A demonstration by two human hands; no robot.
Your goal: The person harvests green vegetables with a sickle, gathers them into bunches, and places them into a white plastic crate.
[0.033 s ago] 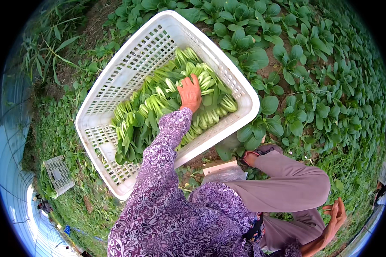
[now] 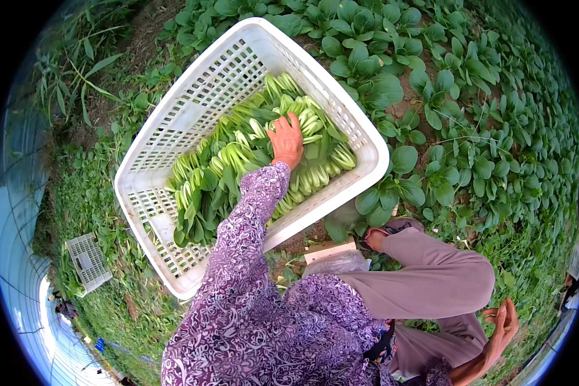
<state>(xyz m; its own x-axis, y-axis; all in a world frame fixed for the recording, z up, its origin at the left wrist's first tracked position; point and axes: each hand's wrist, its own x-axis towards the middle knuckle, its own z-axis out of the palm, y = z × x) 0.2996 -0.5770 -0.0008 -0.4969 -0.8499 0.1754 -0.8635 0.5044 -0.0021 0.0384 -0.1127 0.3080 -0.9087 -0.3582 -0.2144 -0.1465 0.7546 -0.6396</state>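
Observation:
A large white plastic crate point(image 2: 315, 222) with slotted walls stands tilted in view, partly filled with rows of bok choy point(image 2: 231, 157), pale stems and dark leaves. Inside it my left hand point(image 2: 287, 143) is palm down on the upper rows, its fingers curled over a bunch of bok choy; the fingertips are partly sunk among the stems. At the lower right, past my bent knee, hangs my right hand point(image 2: 505, 327). Its fingers are loosely bent and apart from the thumb, with nothing seen in them.
Dense bok choy plants point(image 2: 457, 135) grow to the right and behind the crate. A flat tan piece point(image 2: 331, 251) and clear plastic point(image 2: 341, 262) lie by my foot. Farther left sits a second white crate point(image 2: 89, 262) on weedy ground. Blue sheeting point(image 2: 19, 193) curves along the left.

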